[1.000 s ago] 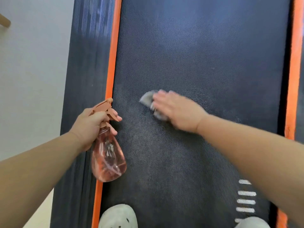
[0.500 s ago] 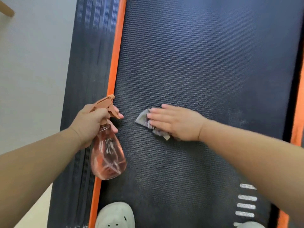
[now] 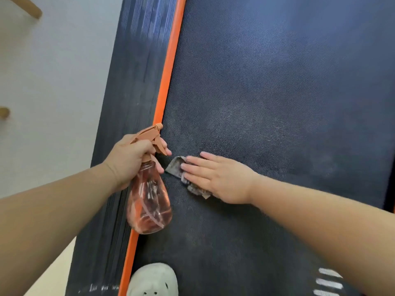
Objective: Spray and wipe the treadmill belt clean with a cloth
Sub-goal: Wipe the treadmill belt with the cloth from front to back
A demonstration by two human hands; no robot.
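The dark textured treadmill belt (image 3: 267,92) fills most of the view, with pale dusty patches near its middle. My right hand (image 3: 218,178) lies flat on a small grey cloth (image 3: 176,165), pressing it onto the belt near the left edge; only the cloth's left and lower edges show. My left hand (image 3: 130,157) grips the neck of a clear pink spray bottle (image 3: 149,204) with an orange trigger head, held over the orange side strip, fingers on the trigger. The bottle hangs just left of the cloth.
An orange strip (image 3: 168,65) borders the belt's left side, beside a black ribbed side rail (image 3: 132,82). A white shoe (image 3: 154,278) stands on the belt at the bottom. White stripe marks (image 3: 329,283) sit at bottom right. Pale floor (image 3: 49,92) lies left.
My right hand has slid the cloth leftward and toward me across the belt, ending close to the spray bottle. My left hand has kept hold of the bottle in about the same spot.
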